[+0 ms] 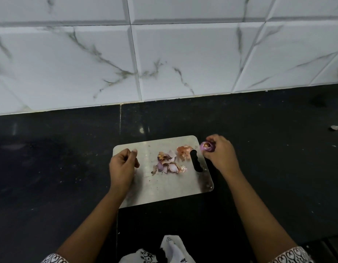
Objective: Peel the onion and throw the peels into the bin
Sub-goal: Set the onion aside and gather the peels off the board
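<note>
I can't see most of the onion (pixel 207 146), right of centre: my right hand (pixel 220 154) hides it, fingers curled round it. My left hand (pixel 122 164), loosely curled, holds nothing I can make out. Peels (pixel 169 162) lie on the steel board (pixel 164 188).

No readable text, label, brand, number or sign is showing anywhere in this view.
</note>
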A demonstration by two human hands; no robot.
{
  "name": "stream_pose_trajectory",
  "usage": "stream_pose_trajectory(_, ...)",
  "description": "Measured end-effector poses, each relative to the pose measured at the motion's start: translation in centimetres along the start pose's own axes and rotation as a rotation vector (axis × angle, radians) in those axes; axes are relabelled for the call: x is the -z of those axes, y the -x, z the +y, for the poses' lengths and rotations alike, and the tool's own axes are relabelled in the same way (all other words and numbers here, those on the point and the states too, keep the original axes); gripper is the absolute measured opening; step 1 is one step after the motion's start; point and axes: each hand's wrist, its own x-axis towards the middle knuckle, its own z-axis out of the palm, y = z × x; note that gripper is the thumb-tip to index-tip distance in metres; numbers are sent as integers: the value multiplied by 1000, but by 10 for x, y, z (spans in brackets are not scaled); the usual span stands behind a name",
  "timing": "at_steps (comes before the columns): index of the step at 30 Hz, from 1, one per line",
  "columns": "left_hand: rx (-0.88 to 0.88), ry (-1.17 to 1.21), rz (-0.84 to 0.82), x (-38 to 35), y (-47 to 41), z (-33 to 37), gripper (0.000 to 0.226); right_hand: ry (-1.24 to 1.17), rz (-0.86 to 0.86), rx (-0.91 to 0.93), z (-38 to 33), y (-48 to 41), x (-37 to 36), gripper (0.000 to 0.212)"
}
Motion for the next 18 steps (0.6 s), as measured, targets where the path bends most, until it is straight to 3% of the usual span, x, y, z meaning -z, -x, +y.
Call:
stream_pose_trajectory(3, 24, -153, -49, -4, 2, -9, 43, 60, 0, -52, 28, -9, 0, 50)
stream_pose_trajectory(8, -43, -248, -101, -10, 12, -13, 24, 39, -50, -61, 46, -15, -1, 56)
stream_pose_trajectory(10, -66, -268, -86, -12, 16, -15, 34, 68, -45, 9, 41, -13, -1, 59)
stream_pose_trajectory(13, -109, -374, -95, -14, 17, -19, 38, -38, 13, 210, 15, -8, -5, 42)
stream_pose_trajectory(16, -54, -432, -155, -20, 17, -19, 35, -256, -228, 165, -14, -8, -22, 33)
stream_pose_trajectory(18, -18, -473, -204, -25, 17, -17, 38, -262, -346, 145, -26, -6, -38, 36)
